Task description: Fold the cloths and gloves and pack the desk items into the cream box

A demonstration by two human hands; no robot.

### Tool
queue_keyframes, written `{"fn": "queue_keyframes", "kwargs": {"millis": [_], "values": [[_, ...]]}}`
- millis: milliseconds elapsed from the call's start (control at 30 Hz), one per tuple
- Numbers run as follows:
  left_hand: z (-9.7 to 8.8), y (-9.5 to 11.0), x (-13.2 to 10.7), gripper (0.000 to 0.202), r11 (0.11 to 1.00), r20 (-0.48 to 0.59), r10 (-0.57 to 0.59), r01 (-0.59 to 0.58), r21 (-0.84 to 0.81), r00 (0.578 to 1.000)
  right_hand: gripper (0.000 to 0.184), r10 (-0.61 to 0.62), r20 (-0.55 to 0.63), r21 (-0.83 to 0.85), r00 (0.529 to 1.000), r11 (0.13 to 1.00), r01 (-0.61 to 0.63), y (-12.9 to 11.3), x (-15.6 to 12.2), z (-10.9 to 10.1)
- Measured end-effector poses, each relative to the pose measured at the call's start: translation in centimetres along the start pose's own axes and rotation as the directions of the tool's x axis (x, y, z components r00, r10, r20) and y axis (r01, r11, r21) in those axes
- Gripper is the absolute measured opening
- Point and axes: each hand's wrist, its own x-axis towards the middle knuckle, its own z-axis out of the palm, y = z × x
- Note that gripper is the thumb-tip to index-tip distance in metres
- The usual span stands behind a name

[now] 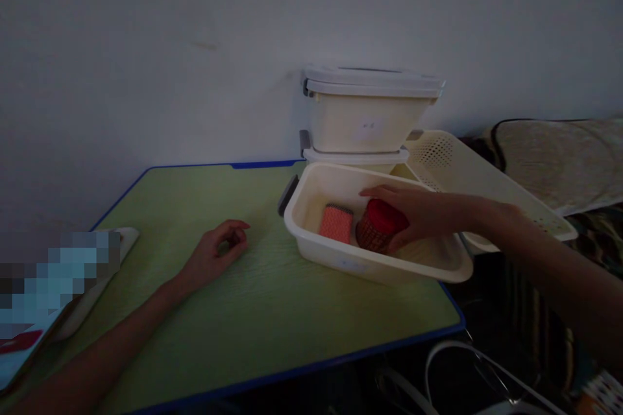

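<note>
My right hand [402, 207] reaches into a white plastic bin [311, 248]. Its fingers and thumb are wrapped round a jar [374, 233] with a red lid and a dark, reddish patterned side. The jar tilts slightly inside the bin, and whether it touches the bottom I cannot tell. Left of it in the bin sits a small coral-pink block with a dark edge [337, 223]; its kind is unclear. My left hand [217, 249] rests on the green tabletop [263, 318], left of the bin. Its fingers are loosely curled, with nothing visible between them.
Behind the bin stands a lidded white storage box [360, 123] against the wall. A perforated cream basket [487, 181] lies to the right, beside a cushion [559, 159]. A partly blurred flat item [127, 240] occupies the table's left edge. White tubing [431, 360] shows below the front edge.
</note>
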Motion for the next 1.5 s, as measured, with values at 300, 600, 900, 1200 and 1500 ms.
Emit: {"fn": "queue_keyframes", "kwargs": {"millis": [300, 600, 900, 1200, 1500], "values": [[0.1, 0.1, 0.0, 0.022, 1.000, 0.006, -0.002, 0.002, 0.024, 1.000, 0.014, -0.096, -0.076, 0.012, 0.993, 0.995, 0.097, -0.7, -1.5, -1.3], [0.1, -0.4, 0.1, 0.020, 0.998, 0.001, -0.026, 0.026, 0.050, 1.000, 0.012, -0.128, -0.016, 0.020, 0.992, 0.992, 0.128, -0.7, -0.9, 0.6], [-0.2, 0.1, 1.8, 0.018, 0.999, -0.117, 0.007, -0.013, -0.044, 0.993, 0.013, -0.057, -0.223, -0.037, 0.973, 0.998, 0.050, -0.6, -2.9, -0.8], [-2.4, 9.3, 13.5, 0.050, 0.970, -0.298, 0.233, -0.241, 0.008, 0.926, 0.020, 0.406, -0.825, 0.424, 0.393, 0.905, -0.042, 6.8, -1.0, -6.1], [-0.1, 15.9, 21.5, 0.058, 0.980, -0.399, 0.120, -0.172, -0.096, 0.909, 0.031, 0.550, -0.804, 0.582, 0.224, 0.806, 0.111, 11.3, 3.6, -7.5]]}}
